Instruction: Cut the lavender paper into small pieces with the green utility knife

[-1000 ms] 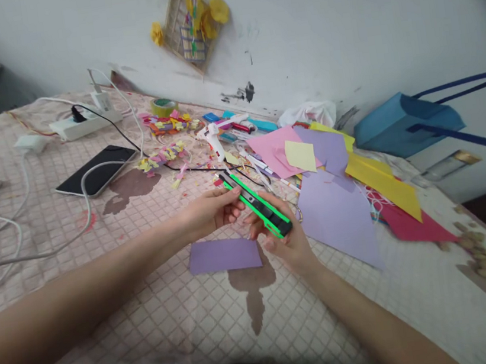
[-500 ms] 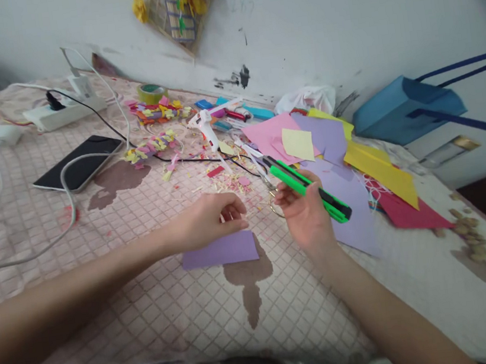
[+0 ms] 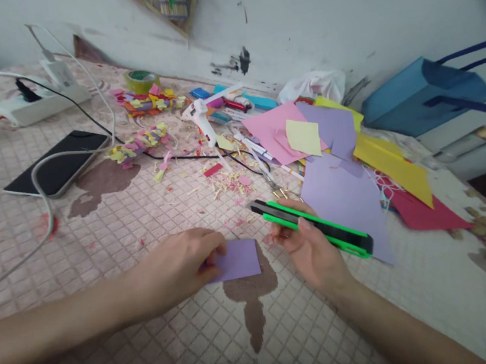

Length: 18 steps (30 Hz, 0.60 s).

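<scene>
1. Green-and-black utility knife [image 3: 316,226] lies across the right hand [image 3: 310,251], its right fingers [image 3: 288,233] curled and clamped on the body. I cannot confirm from here whether a blade is extended.
2. Left hand [image 3: 176,271] rests at the left end of the lilac paper slip [image 3: 239,259], left fingers [image 3: 213,248] together on the paper. The thumb is hidden, so I cannot tell whether the slip is pinched.
3. In my judgement, firm pressure near the slip's edge best stops it creeping on this soft surface, and the knife's nose is safest angled away from the left hand.
4. Slip looks flat and straight-edged, with no cut visible. It lies on the pink checked quilted cloth [image 3: 99,248], touching a brown stain [image 3: 251,291].
5. Farther out, I log scissors [image 3: 278,192] just beyond the knife and a large lilac sheet [image 3: 340,205] to its right.
6. Beyond those are a white glue gun [image 3: 199,119], a roll of tape [image 3: 140,81], a black smartphone [image 3: 55,162] and a blue paper bag [image 3: 420,99].
</scene>
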{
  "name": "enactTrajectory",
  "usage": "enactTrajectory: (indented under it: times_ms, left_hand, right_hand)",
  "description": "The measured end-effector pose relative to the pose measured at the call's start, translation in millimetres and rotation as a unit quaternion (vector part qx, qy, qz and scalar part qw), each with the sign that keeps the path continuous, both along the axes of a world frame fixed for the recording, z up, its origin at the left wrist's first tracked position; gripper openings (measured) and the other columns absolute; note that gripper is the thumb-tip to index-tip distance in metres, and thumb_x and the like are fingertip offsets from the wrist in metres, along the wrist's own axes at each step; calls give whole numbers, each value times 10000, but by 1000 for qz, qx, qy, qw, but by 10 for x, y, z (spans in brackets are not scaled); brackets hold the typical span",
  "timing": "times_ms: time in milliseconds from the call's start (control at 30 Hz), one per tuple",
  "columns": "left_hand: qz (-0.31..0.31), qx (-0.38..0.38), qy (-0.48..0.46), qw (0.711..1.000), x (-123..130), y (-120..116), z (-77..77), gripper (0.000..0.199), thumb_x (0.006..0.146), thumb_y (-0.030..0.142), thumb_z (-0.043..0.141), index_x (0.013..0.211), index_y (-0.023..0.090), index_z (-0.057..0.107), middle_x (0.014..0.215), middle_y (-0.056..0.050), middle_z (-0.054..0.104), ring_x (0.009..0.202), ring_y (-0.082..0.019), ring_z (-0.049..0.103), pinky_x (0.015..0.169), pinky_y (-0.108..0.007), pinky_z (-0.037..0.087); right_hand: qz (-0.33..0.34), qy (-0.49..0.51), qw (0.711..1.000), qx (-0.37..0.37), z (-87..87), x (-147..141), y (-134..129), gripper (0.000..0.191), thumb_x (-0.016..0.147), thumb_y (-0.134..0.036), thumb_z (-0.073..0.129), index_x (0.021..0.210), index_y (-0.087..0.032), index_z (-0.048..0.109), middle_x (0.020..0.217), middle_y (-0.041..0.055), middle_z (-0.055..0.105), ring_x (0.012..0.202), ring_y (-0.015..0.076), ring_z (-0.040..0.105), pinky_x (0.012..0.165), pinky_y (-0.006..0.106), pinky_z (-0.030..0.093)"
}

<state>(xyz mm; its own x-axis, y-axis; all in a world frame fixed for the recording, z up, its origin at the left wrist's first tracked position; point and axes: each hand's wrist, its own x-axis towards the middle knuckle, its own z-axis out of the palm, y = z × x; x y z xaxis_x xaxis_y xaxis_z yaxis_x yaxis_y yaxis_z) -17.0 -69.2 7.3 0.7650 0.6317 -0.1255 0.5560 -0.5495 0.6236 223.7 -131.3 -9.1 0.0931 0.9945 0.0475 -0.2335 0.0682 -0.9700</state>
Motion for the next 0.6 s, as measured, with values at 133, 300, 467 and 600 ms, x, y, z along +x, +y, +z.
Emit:
enactTrajectory:
  times_ms: [133, 300, 467, 600]
  left_hand:
    - [25, 26, -10, 999, -25, -16, -4, 202, 822, 247, 673, 1019, 203, 672, 1063, -67, 678, 955, -238, 623, 802, -330, 455]
    - [55, -25, -5, 998, -46, 6, 29, 157, 744, 208, 714, 894, 193, 671, 941, -42, 670, 819, -211, 595, 697, -303, 393]
    - [42, -82, -49, 995, -34, 41, 75, 149, 832, 327, 648, 766, 193, 641, 710, 13, 622, 617, -129, 529, 576, -244, 361]
    - [29, -131, -90, 987, 47, 44, 91, 255, 853, 436, 635, 795, 187, 637, 640, 34, 597, 552, -104, 509, 524, -212, 377]
  right_hand:
    - [-35, -8, 999, 23, 10, 71, -32, 296, 837, -507, 758, 1049, -318, 673, 791, -12, 672, 698, 178, 619, 688, 367, 560]
    - [-27, 2, 999, 20, 21, 86, 22, 313, 883, -517, 719, 1114, -314, 660, 770, -14, 693, 640, 164, 616, 651, 347, 548]
    - [-40, -85, 995, 44, -13, 13, 68, 438, 913, -557, 682, 1261, -322, 558, 983, 36, 763, 686, 170, 697, 693, 368, 576]
    - [4, -155, 987, 36, -51, -61, 17, 462, 811, -444, 827, 1189, -311, 597, 944, 20, 749, 797, 189, 714, 674, 320, 568]
